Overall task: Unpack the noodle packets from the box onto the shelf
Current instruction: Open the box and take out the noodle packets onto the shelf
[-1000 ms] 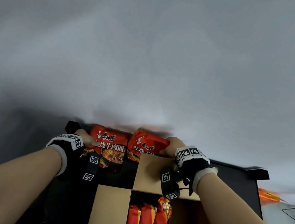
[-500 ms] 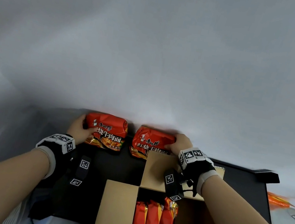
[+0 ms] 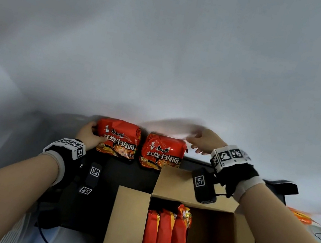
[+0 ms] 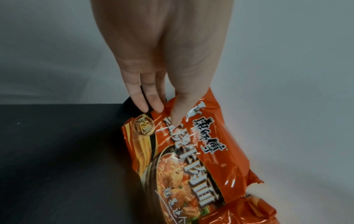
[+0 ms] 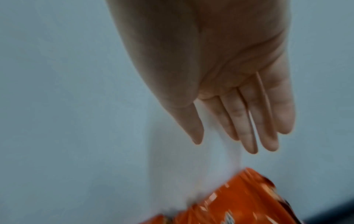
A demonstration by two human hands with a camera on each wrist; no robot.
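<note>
Two red noodle packets stand side by side on the black shelf, leaning on the white wall. My left hand holds the left packet by its left edge; in the left wrist view the thumb presses the printed front of this packet and two fingers sit at its edge. My right hand hovers up and to the right of the right packet, fingers straight and empty; in the right wrist view that hand is clear above the packet. Three more packets stand on edge in the cardboard box.
The open box sits in front of the shelf, its far flap folded up against the shelf's front. The right half of the box is bare cardboard. The shelf's right end has a raised black bracket. Something orange lies lower right.
Both packets went from over the box up onto the shelf against the wall. My right hand has let go of the right packet and lifted away to the right; the left still holds its packet.
</note>
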